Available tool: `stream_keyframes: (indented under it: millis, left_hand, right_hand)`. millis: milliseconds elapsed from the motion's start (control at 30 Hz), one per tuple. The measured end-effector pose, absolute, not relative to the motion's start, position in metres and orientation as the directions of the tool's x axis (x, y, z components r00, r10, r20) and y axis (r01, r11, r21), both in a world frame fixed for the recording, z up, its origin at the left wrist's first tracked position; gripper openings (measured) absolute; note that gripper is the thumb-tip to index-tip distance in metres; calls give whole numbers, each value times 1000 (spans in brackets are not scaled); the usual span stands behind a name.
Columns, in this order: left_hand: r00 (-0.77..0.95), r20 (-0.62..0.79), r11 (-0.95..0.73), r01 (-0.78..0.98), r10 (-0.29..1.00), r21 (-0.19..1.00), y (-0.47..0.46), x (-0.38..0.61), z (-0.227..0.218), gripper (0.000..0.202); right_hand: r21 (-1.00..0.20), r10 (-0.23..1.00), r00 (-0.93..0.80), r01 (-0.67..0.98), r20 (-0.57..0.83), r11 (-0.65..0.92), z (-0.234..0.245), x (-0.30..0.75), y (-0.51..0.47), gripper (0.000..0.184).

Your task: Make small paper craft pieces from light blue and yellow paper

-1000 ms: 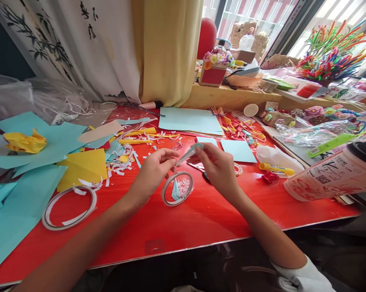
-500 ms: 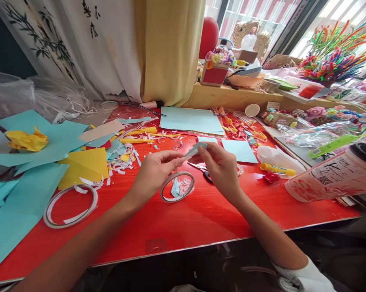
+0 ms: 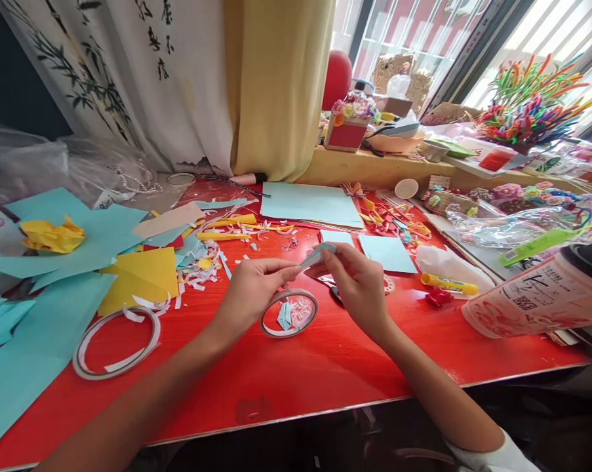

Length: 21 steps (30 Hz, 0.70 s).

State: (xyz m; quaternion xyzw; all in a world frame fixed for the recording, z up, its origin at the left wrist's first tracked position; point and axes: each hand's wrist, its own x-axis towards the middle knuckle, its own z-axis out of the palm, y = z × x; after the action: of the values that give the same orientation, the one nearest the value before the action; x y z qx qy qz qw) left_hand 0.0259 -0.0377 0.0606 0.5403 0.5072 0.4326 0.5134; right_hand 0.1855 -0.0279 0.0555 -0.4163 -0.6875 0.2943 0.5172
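Head view, from where I stand: a narrow folded piece of blue paper (image 3: 318, 255) is held up above the bench (image 3: 335, 373), between the person's two hands. Right hand (image 3: 355, 278) has its thumb and fingers clamped on the upper end; left hand (image 3: 256, 288) has its fingers pinched together at the lower end. At seven o'clock from that paper, a tape roll (image 3: 288, 335) hangs tilted just under the left hand; I can't tell quite how it's held. Through its ring you can see a small blue folded piece (image 3: 284, 316). At five o'clock, scissors (image 3: 335, 296) lie partly hidden by the right hand.

Further out, a large blue sheet (image 3: 310, 203) lies at twelve, and blue squares (image 3: 387, 254) at three. Past those, still around three, come a yellow glue stick (image 3: 448, 284) and then a lidded cup (image 3: 536, 298), tilted. Over at nine there's a heap of paper scraps (image 3: 200, 265), with a yellow sheet (image 3: 141, 278) beyond it. A second tape roll (image 3: 79, 354) lies at eight.
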Motion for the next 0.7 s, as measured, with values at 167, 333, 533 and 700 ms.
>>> stream_keyframes:
  millis: [167, 333, 533, 700]
  left_hand:
    - [100, -51, 36, 154, 994, 987, -40, 26, 63, 30]
    - [157, 44, -78, 219, 987, 973, -40, 26, 63, 29]
    - [243, 93, -148, 222, 966, 964, -40, 29, 64, 28]
    - [372, -10, -29, 98, 928, 995, -40, 27, 67, 28]
  right_hand:
    - [-847, 885, -131, 256, 447, 465, 60, 185, -31, 17]
    - [-909, 915, -142, 127, 379, 396, 63, 187, -33, 22]
    - [-934, 927, -152, 52, 343, 354, 63, 190, -28, 20]
    - [-892, 898, -91, 111, 429, 438, 66, 191, -29, 17]
